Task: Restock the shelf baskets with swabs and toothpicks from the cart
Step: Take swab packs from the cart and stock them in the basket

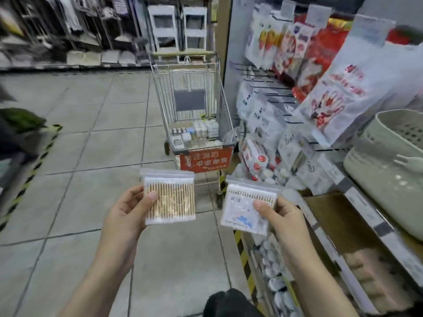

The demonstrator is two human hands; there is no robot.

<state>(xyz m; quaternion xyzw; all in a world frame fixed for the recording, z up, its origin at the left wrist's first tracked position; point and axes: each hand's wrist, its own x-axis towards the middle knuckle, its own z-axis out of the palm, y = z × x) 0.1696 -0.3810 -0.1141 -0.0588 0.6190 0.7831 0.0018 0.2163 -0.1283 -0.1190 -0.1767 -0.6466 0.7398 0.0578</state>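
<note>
My left hand (128,211) grips a clear packet of wooden-stick cotton swabs (170,197), thumb on its front, plain side facing me. My right hand (281,216) holds a second swab packet (242,211), its printed label side toward me. Both packets hang over the tiled floor in front of me. The metal shopping cart (194,92) stands ahead, a little beyond the packets, with several small bottles and packets (199,133) lying in its bottom. A pale green plastic basket (389,175) sits on the shelf at the right.
The shelf unit on the right carries hanging bags of gloves (338,92) on hooks and a cardboard box (338,220) lower down. Yellow-black tape (245,266) marks the floor along the shelf base. Far racks (68,30) line the aisle's back. A dark-clothed figure (16,131) is at the left edge.
</note>
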